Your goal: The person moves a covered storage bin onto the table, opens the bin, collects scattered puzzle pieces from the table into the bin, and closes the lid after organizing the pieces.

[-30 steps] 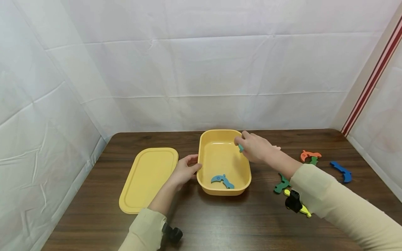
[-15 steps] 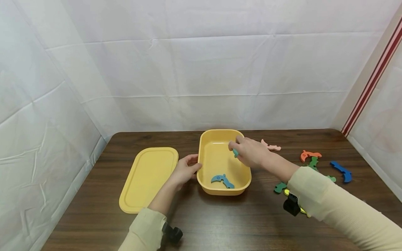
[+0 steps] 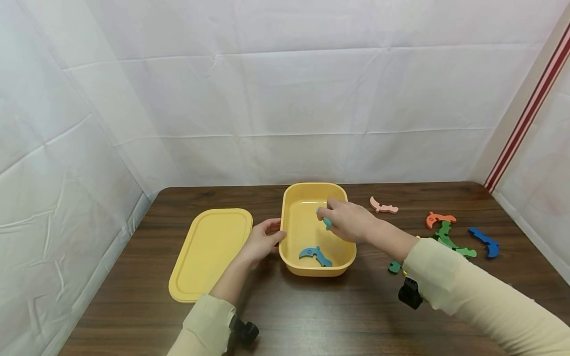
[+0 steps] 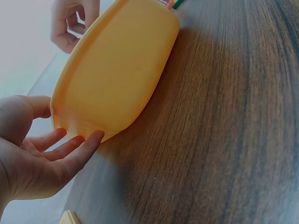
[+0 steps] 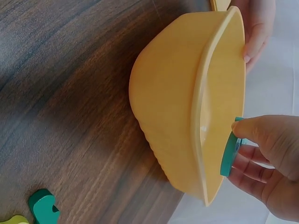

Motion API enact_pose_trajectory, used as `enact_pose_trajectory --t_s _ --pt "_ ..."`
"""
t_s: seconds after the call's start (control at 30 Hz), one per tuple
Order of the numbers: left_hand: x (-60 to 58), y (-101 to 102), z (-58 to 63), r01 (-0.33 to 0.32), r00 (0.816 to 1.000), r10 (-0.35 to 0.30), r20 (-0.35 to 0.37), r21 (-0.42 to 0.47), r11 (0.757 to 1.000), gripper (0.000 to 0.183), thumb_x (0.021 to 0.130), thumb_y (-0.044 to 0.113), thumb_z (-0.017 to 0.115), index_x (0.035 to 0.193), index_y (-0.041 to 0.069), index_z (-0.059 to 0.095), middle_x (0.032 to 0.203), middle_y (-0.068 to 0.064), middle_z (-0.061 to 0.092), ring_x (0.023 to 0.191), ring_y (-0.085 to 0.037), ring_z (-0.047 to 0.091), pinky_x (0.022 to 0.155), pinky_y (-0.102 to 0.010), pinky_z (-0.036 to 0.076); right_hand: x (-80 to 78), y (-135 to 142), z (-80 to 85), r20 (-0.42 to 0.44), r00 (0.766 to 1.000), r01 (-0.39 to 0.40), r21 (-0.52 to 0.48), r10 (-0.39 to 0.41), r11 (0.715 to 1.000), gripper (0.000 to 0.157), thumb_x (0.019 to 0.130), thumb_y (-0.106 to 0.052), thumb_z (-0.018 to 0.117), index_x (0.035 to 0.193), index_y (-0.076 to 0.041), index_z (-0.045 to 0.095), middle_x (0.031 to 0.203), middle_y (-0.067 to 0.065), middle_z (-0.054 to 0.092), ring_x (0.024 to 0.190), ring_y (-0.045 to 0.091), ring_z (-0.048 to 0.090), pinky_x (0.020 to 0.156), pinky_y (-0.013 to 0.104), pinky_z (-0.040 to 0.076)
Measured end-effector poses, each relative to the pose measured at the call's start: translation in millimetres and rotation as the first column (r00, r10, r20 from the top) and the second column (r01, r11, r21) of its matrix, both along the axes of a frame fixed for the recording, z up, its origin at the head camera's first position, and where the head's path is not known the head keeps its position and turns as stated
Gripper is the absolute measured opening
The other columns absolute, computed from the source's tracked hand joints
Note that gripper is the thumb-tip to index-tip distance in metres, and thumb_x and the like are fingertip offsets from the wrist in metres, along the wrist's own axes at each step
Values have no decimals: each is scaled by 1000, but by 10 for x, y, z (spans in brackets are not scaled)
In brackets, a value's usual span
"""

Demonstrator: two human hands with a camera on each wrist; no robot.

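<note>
A yellow plastic box point(image 3: 293, 269) stands near the middle of the table. My left hand point(image 3: 262, 240) holds its left wall, thumb over the rim and fingertips against the outside, as the left wrist view point(image 4: 46, 154) also shows. My right hand point(image 3: 352, 220) is over the inside of the box, near its right wall. Between thumb and fingers it pinches a teal curved toy piece point(image 5: 229, 151), partly hidden by the hand in the head view. On the box floor, toward the front, lies a blue curved toy piece point(image 3: 315, 255) with a crescent-shaped end.
A yellow lid point(image 3: 211, 254) lies flat left of the box. Right of it are pink point(image 3: 383, 205), orange point(image 3: 441, 219) and dark blue point(image 3: 484, 242) curved pieces, with green pieces point(image 3: 445, 235). The right forearm partly covers another green piece point(image 3: 394, 267) and a yellow one.
My right hand has moved left and slightly down, carrying the teal toy piece from the box's right rim further over its inside. The left hand and box stay still.
</note>
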State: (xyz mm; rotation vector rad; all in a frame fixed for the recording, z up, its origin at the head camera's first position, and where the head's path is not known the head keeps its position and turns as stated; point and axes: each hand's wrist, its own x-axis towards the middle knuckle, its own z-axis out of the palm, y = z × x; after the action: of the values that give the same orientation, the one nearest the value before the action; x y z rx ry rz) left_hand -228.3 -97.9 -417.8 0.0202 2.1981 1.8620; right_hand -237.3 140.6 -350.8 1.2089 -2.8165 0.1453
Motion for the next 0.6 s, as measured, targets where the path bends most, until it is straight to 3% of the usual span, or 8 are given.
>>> enact_pose_trajectory --t_s 0.6 --pt "3 0 10 4 1000 -4 10 4 1000 43 91 8 54 132 0 45 127 -21 50 105 -33 58 76 -39 55 32 -56 -41 47 999 -22 34 21 999 25 83 -12 68 104 -14 55 90 7 51 65 15 50 54 22 44"
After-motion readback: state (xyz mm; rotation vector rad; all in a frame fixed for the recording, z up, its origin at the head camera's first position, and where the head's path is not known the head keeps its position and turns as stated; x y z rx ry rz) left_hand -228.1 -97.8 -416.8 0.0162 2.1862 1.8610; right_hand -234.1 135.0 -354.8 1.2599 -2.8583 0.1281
